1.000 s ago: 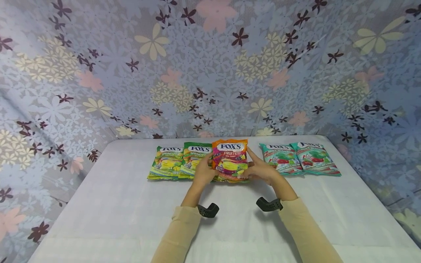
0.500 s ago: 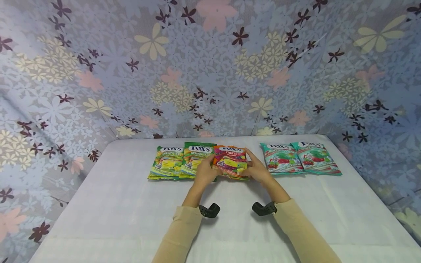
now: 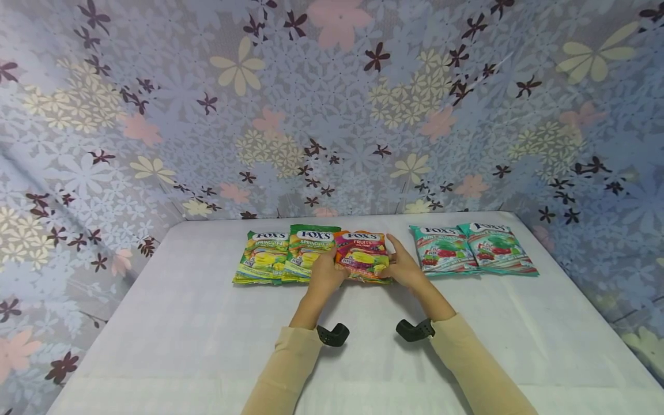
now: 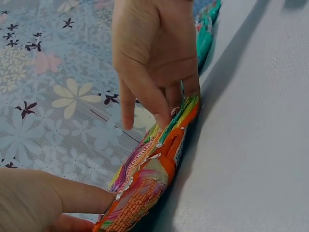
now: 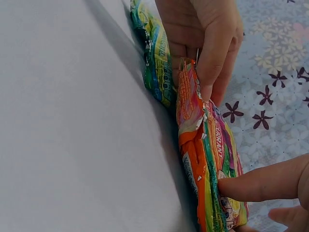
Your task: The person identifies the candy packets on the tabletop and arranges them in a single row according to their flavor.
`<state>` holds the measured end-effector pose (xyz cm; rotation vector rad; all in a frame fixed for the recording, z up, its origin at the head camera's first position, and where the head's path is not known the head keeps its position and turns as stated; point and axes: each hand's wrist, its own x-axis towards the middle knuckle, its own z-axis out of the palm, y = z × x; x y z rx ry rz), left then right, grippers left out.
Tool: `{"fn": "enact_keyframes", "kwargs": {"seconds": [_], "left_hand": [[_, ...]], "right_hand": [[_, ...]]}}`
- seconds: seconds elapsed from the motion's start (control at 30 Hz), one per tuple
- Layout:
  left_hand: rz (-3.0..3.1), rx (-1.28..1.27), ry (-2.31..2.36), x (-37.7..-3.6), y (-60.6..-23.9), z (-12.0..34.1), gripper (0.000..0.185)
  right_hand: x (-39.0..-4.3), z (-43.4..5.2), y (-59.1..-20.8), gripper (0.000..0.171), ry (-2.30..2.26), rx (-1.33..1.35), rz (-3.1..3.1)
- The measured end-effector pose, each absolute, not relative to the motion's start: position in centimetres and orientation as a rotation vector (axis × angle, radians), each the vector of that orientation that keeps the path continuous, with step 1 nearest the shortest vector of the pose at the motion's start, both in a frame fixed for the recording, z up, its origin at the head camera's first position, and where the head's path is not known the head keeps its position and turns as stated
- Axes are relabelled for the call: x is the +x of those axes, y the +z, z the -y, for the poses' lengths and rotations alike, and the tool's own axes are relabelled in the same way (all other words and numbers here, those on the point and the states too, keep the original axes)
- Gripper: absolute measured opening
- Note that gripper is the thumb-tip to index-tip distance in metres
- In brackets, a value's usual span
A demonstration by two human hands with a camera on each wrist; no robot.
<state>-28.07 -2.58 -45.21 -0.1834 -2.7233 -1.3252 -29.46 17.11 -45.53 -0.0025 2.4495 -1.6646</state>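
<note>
Beige sleeves come in closest to you, each with a black wrist mount, over the white table [image 3: 171, 323]. Past them, your left hand [image 3: 324, 274] and right hand [image 3: 407, 268] sit on either side of the orange Fox's Fruits bag [image 3: 363, 256], fingers curled in and pinching its left and right edges. From the wrist views, the bag [image 4: 149, 179] lies low on the table with a thumb pressed against its side and fingertips on the far edge; whether it's fully flat or a bit lifted, I can't tell.

Just left of the orange bag, touching it, are two green Spring Tea bags [image 3: 285, 253], side by side and overlapping a little. Off to the orange bag's right, with a gap between, lie two teal mint bags [image 3: 472, 249], also side by side. Behind the whole row hangs a floral cloth backdrop [image 3: 332, 115].
</note>
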Motion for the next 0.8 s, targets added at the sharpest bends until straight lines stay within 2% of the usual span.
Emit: {"fn": "enact_keyframes", "kwargs": {"seconds": [0.4, 0.8], "left_hand": [[2.748, -0.233, -1.291, -27.5, -45.0, 2.2, 0.068], [2.718, -0.174, -1.186, -27.2, -45.2, 1.6, 0.067]], "right_hand": [[-29.0, -17.1, -45.6, 0.094, -1.545, -0.012, -2.536], [-28.4, -17.9, -44.1, 0.078, -1.368, -0.2, -2.599]]}}
